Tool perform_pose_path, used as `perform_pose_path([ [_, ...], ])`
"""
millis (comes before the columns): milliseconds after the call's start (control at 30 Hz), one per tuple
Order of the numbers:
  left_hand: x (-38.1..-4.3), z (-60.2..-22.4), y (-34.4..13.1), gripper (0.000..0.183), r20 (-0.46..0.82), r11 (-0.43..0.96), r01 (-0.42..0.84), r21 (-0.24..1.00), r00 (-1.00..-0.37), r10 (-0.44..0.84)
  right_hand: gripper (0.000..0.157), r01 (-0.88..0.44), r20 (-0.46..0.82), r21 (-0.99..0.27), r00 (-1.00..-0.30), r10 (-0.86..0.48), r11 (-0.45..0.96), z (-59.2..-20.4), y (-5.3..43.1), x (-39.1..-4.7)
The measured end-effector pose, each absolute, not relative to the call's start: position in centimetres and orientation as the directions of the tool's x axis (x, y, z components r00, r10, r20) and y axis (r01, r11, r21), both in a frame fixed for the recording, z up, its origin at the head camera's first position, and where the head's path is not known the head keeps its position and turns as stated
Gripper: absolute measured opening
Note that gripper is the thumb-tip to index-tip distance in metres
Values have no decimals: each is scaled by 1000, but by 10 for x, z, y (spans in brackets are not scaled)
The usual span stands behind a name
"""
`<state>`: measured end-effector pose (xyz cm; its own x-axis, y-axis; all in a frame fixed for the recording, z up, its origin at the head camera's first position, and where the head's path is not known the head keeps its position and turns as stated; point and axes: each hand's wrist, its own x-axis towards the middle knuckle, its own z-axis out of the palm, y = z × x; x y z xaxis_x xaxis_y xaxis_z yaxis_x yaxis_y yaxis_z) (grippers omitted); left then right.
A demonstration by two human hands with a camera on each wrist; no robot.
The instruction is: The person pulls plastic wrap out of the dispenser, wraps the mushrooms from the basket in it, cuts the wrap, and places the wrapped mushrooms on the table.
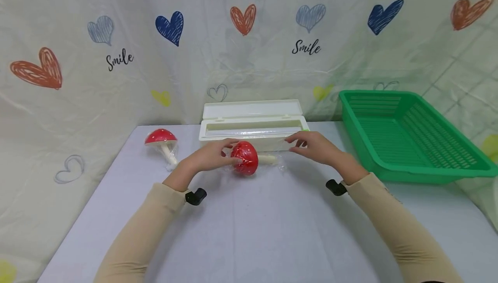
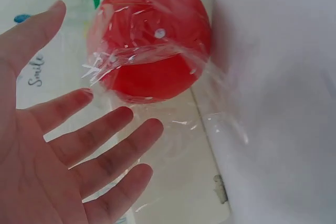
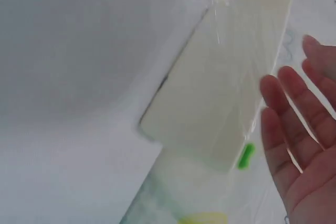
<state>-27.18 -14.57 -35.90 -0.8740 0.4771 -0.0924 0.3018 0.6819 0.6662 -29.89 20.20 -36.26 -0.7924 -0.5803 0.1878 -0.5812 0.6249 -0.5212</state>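
Note:
A toy mushroom with a red, white-dotted cap and a pale stem lies on its side, loosely covered in clear plastic film. My left hand is at the cap; in the left wrist view its fingers are spread and fairly straight, right by the crinkled film. Beyond the stem end, my right hand hovers with fingers loosely bent and nothing gripped. Behind the mushroom stands a white cling film box, its lid raised and a roll inside.
Another film-wrapped toy mushroom lies at the table's back left. On the right sits a green slatted plastic basket. A curtain printed with hearts hangs behind the pale-covered table.

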Motion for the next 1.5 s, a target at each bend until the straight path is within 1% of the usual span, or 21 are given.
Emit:
perform_pose_path([
  [100, -273, -351, -143, 64, -95, 708, 292, 643, -887, 452, 32, -624, 328, -468, -780, -533, 626, -361, 215, -300],
  [200, -277, -342, -137, 58, -41, 686, 306, 660, -897, 440, 35, -673, 482, -381, -729, -485, 633, -365, 228, -304],
  [267, -281, -337, -130, 57, 18, 675, 332, 659, -904, 427, 40, -675, 533, -327, -710, -461, 662, -369, 234, -309],
  [300, -283, -335, -126, 58, 47, 672, 347, 655, -906, 421, 43, -666, 532, -318, -714, -455, 674, -371, 237, -311],
  [333, -285, -333, -121, 60, 77, 673, 370, 640, -903, 424, 47, -649, 514, -314, -729, -451, 693, -373, 239, -314],
  [400, -292, -331, -109, 63, 132, 699, 428, 573, -890, 437, 59, -590, 426, -321, -789, -444, 741, -378, 243, -319],
  [500, -303, -329, -86, 65, 194, 748, 521, 410, -852, 487, 79, -477, 252, -376, -878, -408, 794, -384, 246, -324],
  [600, -314, -331, -62, 64, 201, 773, 587, 242, -809, 552, 94, -385, 135, -416, -922, -363, 824, -388, 247, -330],
  [667, -320, -334, -46, 63, 166, 769, 619, 160, -784, 597, 98, -347, 91, -430, -935, -343, 833, -389, 247, -333],
  [733, -325, -338, -31, 62, 118, 755, 646, 111, -763, 636, 100, -322, 59, -428, -942, -329, 845, -391, 248, -336],
  [833, -330, -341, -9, 61, 61, 738, 671, 69, -742, 668, 100, -313, 18, -412, -942, -336, 856, -392, 249, -339],
  [1000, -333, -338, 18, 59, 12, 743, 669, 18, -743, 669, 97, -347, -13, -370, -926, -378, 862, -390, 247, -344],
  [1167, -334, -337, 36, 59, -38, 736, 676, -23, -737, 675, 95, -352, -34, -369, -920, -391, 860, -387, 245, -344],
  [1333, -338, -341, 45, 59, -66, 722, 688, -71, -726, 685, 91, -363, -37, -335, -917, -397, 870, -389, 242, -347],
  [1500, -345, -346, 49, 52, -46, 708, 704, -56, -710, 703, 89, -370, -40, -335, -913, -405, 867, -393, 239, -350],
])
